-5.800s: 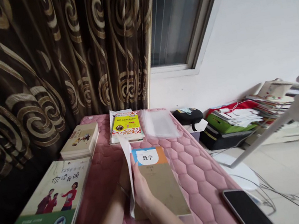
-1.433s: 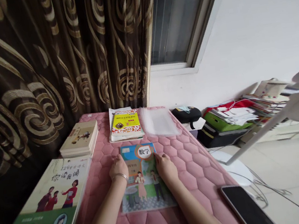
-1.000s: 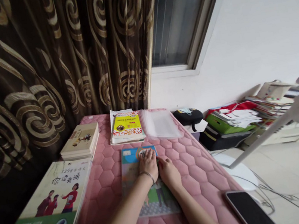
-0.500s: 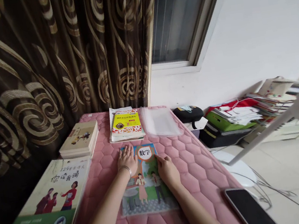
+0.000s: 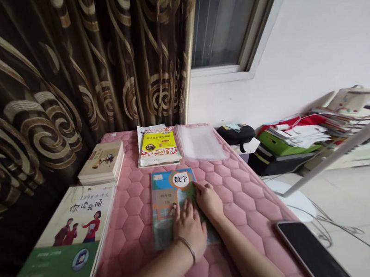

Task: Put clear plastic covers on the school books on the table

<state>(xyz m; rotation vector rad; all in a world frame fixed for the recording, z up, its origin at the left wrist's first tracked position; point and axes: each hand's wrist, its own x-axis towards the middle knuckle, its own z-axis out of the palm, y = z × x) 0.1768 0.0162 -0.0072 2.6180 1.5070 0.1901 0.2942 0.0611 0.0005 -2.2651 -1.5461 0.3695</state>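
Note:
A maths textbook (image 5: 167,204) with a blue, orange and green cover lies flat in front of me, what looks like clear plastic over it. My left hand (image 5: 190,229), a bracelet at its wrist, rests flat on the lower middle of the cover with fingers stretched out. At the book's right edge, my right hand (image 5: 209,202) has its fingers curled and pinched near the white title label. Its fingertips touch the edge; whether they grip the page edge or the plastic I cannot make out. My left hand hides part of the cover's picture.
A large green and white book (image 5: 60,238) lies at left, with a stack of small beige books (image 5: 102,161) behind it. Toward the back are a yellow-covered book (image 5: 158,142) and clear plastic sleeves (image 5: 201,143). A phone (image 5: 310,250) lies at the pink padded surface's (image 5: 240,200) right edge.
My left hand has slid from the upper left of the cover down and right to its lower middle. My right hand stays at the right edge. The view has shifted slightly.

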